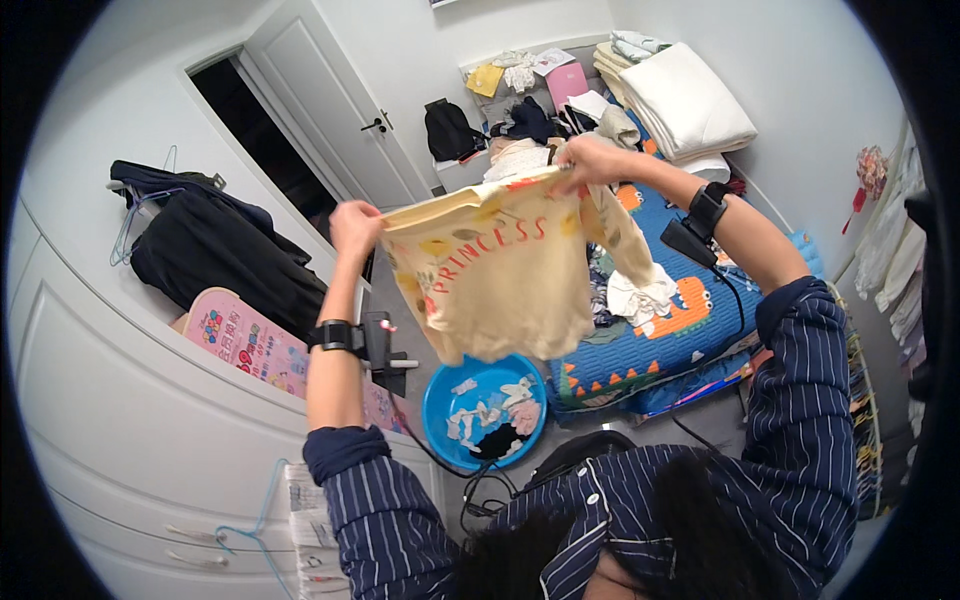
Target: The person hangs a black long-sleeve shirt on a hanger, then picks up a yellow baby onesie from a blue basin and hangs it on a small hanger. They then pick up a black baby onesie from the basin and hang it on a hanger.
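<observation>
A pale yellow long-sleeved top [510, 292] with a flower print and red lettering hangs stretched between my hands. One edge of it is pinched by my left hand [357, 231], while my right hand [592, 161] grips the same edge at the other end. A sleeve dangles below my right hand, over the bed. Under the top's lower edge, a blue plastic basin [429, 420] stands on the floor with small white and pink pieces of cloth and a black one inside.
The bed's blue dinosaur cover [637, 367] bears a white garment [641, 296], clothes and folded white bedding [686, 97]. Dark clothes [225, 247] hang at the left near a pink printed board [247, 337]. A teal hanger [259, 532] hangs by the white cabinet [112, 375]. Cables [480, 487] lie near the basin.
</observation>
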`<state>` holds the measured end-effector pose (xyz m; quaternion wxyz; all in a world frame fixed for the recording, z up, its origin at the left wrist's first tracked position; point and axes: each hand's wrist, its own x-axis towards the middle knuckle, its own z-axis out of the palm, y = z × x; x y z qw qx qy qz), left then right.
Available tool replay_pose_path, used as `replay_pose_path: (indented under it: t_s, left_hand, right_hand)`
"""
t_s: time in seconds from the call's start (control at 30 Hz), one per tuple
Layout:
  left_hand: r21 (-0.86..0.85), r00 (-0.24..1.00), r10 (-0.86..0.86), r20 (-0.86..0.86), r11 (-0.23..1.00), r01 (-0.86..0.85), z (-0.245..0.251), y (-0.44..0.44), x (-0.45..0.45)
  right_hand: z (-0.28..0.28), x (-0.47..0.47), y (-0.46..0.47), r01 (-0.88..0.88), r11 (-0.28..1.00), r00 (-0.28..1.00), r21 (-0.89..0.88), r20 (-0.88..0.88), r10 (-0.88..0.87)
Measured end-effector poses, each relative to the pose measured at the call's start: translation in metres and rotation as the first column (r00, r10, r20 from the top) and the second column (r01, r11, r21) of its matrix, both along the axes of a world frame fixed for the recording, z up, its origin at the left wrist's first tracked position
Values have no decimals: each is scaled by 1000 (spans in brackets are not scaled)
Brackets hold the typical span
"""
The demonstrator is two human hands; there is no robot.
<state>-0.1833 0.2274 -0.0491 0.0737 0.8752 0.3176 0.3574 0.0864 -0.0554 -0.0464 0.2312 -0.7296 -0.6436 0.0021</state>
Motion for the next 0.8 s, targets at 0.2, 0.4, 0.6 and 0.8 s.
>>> replay_pose_path:
  t_s: [0.2, 0.4, 0.6, 0.8]
  left_hand:
    - [741, 883, -243, 401, 653, -156, 85, -126, -53]
    - [-321, 735, -499, -460, 865, 386, -179, -114, -15]
    - [-289, 794, -376, -478, 921, 262, -228, -48, 2]
    - [-845, 869, -492, -51, 486, 226, -127, -81, 6]
  right_hand:
    - [85, -18, -91, -254, 532, 897, 807, 402, -181]
    - [-118, 30, -69, -120, 727, 954, -676, 123, 272]
    - [-192, 94, -75, -103, 984, 992, -147, 51, 112]
    - [-89, 76, -86, -37, 999, 939, -4, -342, 34]
